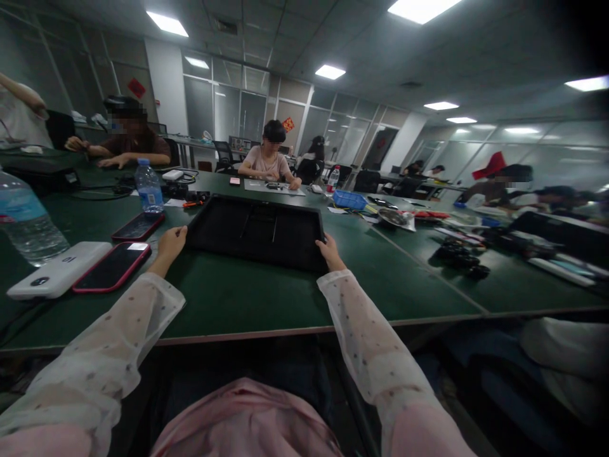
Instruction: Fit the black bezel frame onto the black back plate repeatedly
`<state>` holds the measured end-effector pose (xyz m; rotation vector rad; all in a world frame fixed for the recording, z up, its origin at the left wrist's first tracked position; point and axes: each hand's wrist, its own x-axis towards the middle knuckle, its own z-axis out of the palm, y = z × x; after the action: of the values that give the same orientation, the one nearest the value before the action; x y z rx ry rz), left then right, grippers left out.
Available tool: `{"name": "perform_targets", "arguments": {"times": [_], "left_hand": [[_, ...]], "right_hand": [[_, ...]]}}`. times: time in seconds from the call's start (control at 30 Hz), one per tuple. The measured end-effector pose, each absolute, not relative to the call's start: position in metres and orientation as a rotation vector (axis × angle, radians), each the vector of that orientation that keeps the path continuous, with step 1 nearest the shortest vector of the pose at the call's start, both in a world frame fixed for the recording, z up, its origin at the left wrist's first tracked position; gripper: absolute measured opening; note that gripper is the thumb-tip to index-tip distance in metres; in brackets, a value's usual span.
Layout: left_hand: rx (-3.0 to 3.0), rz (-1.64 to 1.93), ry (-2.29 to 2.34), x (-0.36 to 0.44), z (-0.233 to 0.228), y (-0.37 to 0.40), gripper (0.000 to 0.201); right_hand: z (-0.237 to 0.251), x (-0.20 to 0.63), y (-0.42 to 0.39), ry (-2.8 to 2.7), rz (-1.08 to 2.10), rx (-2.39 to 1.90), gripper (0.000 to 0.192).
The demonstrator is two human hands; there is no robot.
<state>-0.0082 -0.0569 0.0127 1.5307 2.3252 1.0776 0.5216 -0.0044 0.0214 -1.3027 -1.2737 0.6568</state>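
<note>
A flat black panel point(257, 231), like a laptop base or shallow tray, lies on the green table point(238, 298) in front of me. My left hand point(170, 244) grips its near left corner. My right hand point(328, 251) grips its near right corner. Both arms reach forward in sheer white dotted sleeves. The panel rests flat, its far edge pointing toward the person seated opposite.
Left of the panel lie a red-cased phone point(111, 266), a second phone point(137, 226), a white power bank point(57, 270) and two water bottles point(149, 186). A blue basket point(349, 199) and tools sit at right. Several people work around the table.
</note>
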Motion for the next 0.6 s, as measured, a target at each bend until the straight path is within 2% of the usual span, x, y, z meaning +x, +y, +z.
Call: {"name": "perform_targets", "arguments": {"times": [0.27, 0.53, 0.6], "left_hand": [[1.595, 1.049, 2.326, -0.013, 0.006, -0.052, 0.058], [1.623, 1.016, 2.303, -0.005, 0.016, -0.063, 0.056], [1.633, 1.012, 2.315, -0.004, 0.017, -0.064, 0.055]], "right_hand": [[0.025, 0.57, -0.013, -1.138, 0.397, -1.301, 0.05], [0.022, 0.622, -0.018, -0.515, 0.159, -1.748, 0.074], [0.023, 0.63, -0.021, -0.555, 0.05, -1.771, 0.076]]}}
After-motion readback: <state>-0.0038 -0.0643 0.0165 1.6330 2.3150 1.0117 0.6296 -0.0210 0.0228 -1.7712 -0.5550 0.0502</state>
